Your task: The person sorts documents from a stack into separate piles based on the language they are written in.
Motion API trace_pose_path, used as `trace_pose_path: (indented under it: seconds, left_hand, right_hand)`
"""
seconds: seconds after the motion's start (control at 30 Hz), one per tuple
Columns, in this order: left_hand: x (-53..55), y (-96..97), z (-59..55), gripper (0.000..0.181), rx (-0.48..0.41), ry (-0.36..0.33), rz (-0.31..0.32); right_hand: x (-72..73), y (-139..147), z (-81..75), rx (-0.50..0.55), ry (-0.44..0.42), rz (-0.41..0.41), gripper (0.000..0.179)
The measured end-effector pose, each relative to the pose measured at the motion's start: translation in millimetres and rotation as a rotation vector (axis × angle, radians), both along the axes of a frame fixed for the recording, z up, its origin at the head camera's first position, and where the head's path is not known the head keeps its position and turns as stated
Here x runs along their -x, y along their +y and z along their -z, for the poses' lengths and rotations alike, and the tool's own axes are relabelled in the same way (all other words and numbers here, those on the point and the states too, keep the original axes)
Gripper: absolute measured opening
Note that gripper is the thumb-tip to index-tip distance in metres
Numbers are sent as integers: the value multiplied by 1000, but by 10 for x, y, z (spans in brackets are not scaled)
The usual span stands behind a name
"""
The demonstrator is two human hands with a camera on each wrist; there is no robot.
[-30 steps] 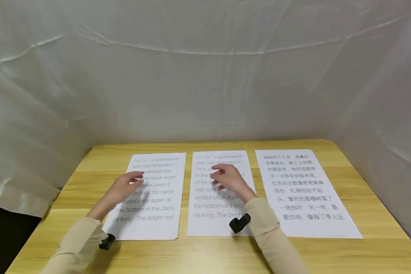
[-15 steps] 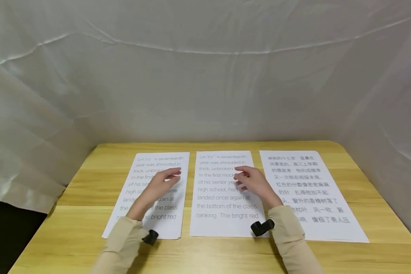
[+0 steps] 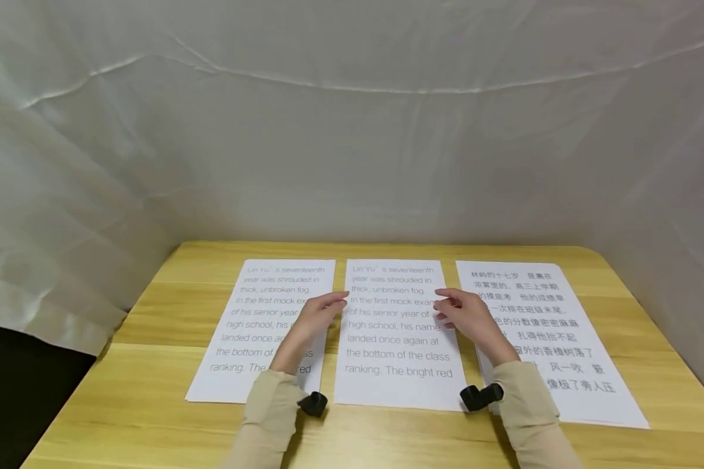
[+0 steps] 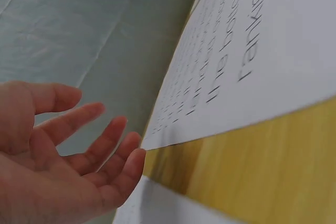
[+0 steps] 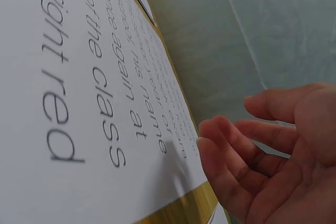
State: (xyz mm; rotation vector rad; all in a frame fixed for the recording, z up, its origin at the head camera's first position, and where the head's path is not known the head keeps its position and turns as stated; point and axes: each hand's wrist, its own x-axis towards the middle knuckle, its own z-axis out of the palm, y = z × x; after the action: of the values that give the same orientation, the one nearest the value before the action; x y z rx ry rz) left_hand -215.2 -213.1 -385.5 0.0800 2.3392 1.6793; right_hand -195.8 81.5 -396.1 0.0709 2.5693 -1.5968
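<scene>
Three stacks of printed paper lie side by side. My left hand (image 3: 312,320) hovers over the right part of the left stack (image 3: 229,355), fingertips reaching the left edge of the middle stack (image 3: 399,387) in the head view. My right hand (image 3: 470,318) hangs between the middle stack and the right stack (image 3: 607,410), its fingertips over the middle stack's right edge. In the left wrist view the left hand (image 4: 79,156) has loosely bent fingers and holds nothing. The right hand (image 5: 257,156) looks the same in the right wrist view, also holding nothing.
The stacks rest on a wooden table (image 3: 152,365) with strips of bare wood between them. Pale cloth (image 3: 387,163) hangs behind the table and at both sides. A small black device (image 3: 313,404) sits on the left wrist and another (image 3: 481,397) on the right.
Both hands have moved to the right above the papers, the left from the left stack toward the middle one, the right from the middle stack toward the right one. The stacks keep their places.
</scene>
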Motion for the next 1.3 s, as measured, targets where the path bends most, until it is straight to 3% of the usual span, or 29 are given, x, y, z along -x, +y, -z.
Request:
trace_pose_path:
  seconds: [0.27, 0.6, 0.83, 0.9, 1.03, 1.17, 1.3]
  left_hand:
    - [34, 77, 67, 42, 6, -33, 2]
    - [36, 136, 107, 42, 143, 12, 7]
    - [44, 153, 125, 45, 221, -7, -10]
    - [59, 156, 134, 32, 245, 19, -1]
    - [97, 154, 146, 30, 278, 41, -13]
    - [121, 154, 156, 15, 296, 43, -18]
    - [124, 162, 155, 33, 300, 73, 12]
  right_hand:
    - [8, 101, 26, -70, 20, 10, 42]
    - [-4, 195, 24, -105, -74, 37, 44]
    - [13, 182, 69, -131, -118, 16, 49]
    - [13, 176, 85, -137, -125, 16, 50]
    - [20, 167, 108, -157, -126, 21, 49]
    - [23, 167, 130, -200, -115, 9, 49]
    - [27, 161, 153, -261, -93, -17, 50]
